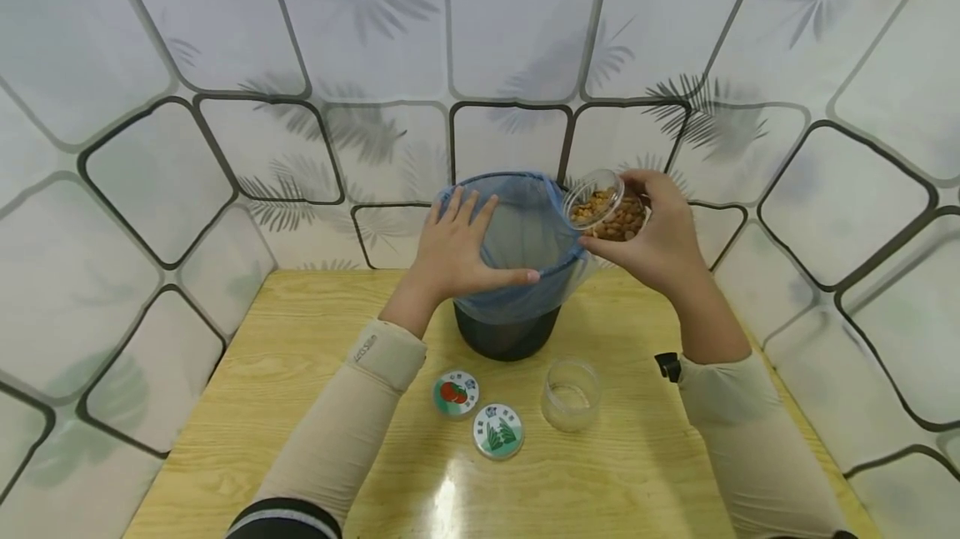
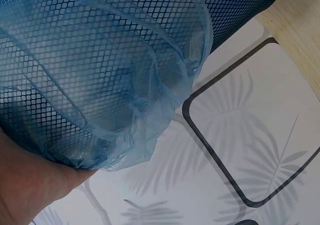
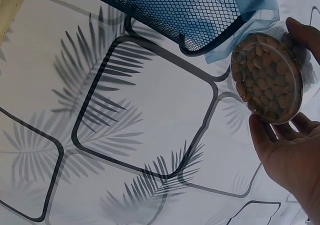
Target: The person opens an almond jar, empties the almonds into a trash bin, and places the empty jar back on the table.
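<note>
A dark mesh bin [image 1: 507, 331] lined with a blue plastic bag [image 1: 525, 231] stands at the back of the wooden table [image 1: 300, 406]. My left hand [image 1: 457, 252] rests on the bin's near-left rim, fingers straight, thumb along the front edge. My right hand [image 1: 652, 235] grips a clear jar of almonds [image 1: 607, 210], tilted with its mouth over the bin's right rim. In the right wrist view the jar of almonds [image 3: 270, 77] sits in my right hand [image 3: 290, 155] beside the mesh bin [image 3: 185, 10]. The left wrist view shows the bag-covered mesh bin [image 2: 90, 70] close up.
An empty clear jar [image 1: 571, 395] stands on the table in front of the bin. Two round lids lie to its left, one with a red picture [image 1: 456, 393], one with green leaves [image 1: 498, 431]. Patterned white walls [image 1: 150, 172] close in the table on three sides.
</note>
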The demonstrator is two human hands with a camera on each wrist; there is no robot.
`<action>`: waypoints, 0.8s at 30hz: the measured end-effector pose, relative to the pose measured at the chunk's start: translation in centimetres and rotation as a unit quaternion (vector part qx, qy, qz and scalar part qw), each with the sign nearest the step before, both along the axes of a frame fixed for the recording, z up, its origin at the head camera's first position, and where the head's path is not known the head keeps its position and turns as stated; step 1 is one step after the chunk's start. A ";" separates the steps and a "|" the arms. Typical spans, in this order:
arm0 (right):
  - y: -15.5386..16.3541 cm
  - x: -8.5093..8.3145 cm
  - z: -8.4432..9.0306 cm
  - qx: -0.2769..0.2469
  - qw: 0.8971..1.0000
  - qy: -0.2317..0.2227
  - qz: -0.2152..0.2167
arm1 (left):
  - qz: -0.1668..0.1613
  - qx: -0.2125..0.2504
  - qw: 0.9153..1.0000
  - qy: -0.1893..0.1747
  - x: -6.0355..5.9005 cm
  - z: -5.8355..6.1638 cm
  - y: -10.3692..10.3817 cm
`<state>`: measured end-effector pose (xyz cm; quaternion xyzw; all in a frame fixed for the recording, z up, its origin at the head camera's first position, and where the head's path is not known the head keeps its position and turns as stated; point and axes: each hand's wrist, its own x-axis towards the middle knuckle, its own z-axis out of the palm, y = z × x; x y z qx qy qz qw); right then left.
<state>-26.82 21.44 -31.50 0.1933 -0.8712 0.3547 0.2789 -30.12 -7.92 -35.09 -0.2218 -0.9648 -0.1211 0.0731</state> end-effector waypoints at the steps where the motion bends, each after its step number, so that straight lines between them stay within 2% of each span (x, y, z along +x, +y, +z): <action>1: 0.0 -0.1 0.0 0.002 1.000 0.001 0.002 | 0.000 0.000 1.000 0.000 0.0 0.0 0.0; 24: -0.8 -2.0 0.1 0.051 0.999 0.007 0.018 | 0.003 0.010 1.000 -0.001 0.0 0.1 0.1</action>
